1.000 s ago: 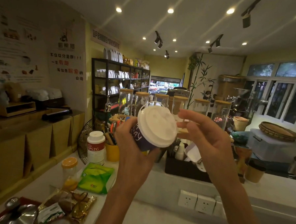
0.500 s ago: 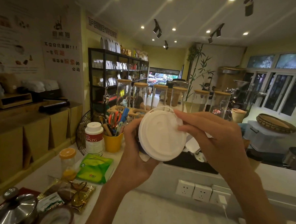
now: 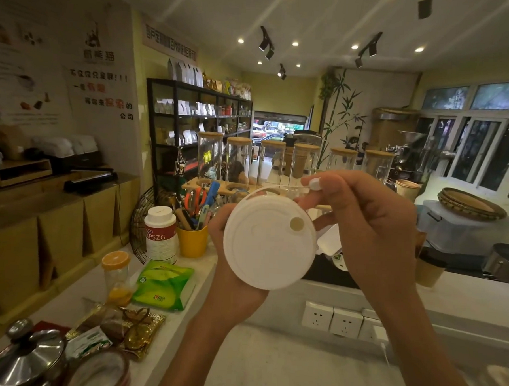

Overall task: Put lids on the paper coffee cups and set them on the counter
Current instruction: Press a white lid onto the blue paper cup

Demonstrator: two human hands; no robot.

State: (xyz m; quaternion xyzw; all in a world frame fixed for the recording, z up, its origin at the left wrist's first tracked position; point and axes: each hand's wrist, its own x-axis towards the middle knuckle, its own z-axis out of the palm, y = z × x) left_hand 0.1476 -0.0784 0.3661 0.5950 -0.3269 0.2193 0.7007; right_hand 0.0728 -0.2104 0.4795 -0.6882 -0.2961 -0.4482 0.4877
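Lidding step in hand, cup not yet set down. The left hand [image 3: 234,268] is wrapping its grip around the paper coffee cup [image 3: 314,241] from behind and below, tilting the top toward the camera so that the cup's body is almost wholly hidden behind the white plastic lid [image 3: 270,242]. The right hand [image 3: 372,228] is working at the lid's upper right rim, fingertips [image 3: 314,184] pinching there; whether they are clenching the rim or a small tab is too blurred to tell. Lid is round, smooth, matte, with a raised ring and a small round sip hole showing tan near the upper right. Cup and lid are being held in the air, above the front edge of the pale stone-look desk [image 3: 462,307]. Judging the seat incomplete or being checked: next move is calling for even pressure round the rim, then uprighting the cup before lowering it to the desk.
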